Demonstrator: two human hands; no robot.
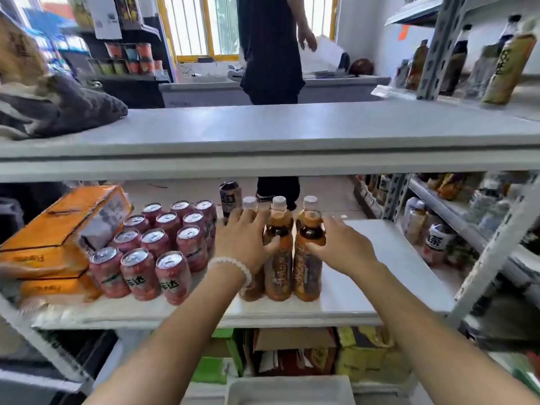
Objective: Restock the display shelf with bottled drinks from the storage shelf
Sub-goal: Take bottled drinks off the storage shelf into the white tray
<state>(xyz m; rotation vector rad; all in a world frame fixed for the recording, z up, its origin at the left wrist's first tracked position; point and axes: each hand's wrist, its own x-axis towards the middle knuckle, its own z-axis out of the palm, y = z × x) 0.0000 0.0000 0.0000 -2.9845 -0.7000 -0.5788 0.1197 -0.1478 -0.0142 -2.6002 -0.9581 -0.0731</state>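
Observation:
Several orange-labelled tea bottles with white caps stand in a cluster on the middle shelf board (368, 258). My left hand (245, 244) lies over the left bottle (252, 289), fingers spread toward the rear caps and thumb pressed against the middle bottle (279, 276). My right hand (339, 244) is beside the right bottle (308, 276). Its thumb touches the label and its fingers are spread out to the right, not wrapped round. A dark bottle (230, 197) stands behind the cluster.
Red cans (163, 244) fill the shelf left of the bottles, with orange cartons (58, 229) beyond. The upper shelf board (263, 127) holds a grey cloth (58, 106). A person in black (271, 54) stands behind. The right rack (438, 241) carries more drinks. Boxes sit below.

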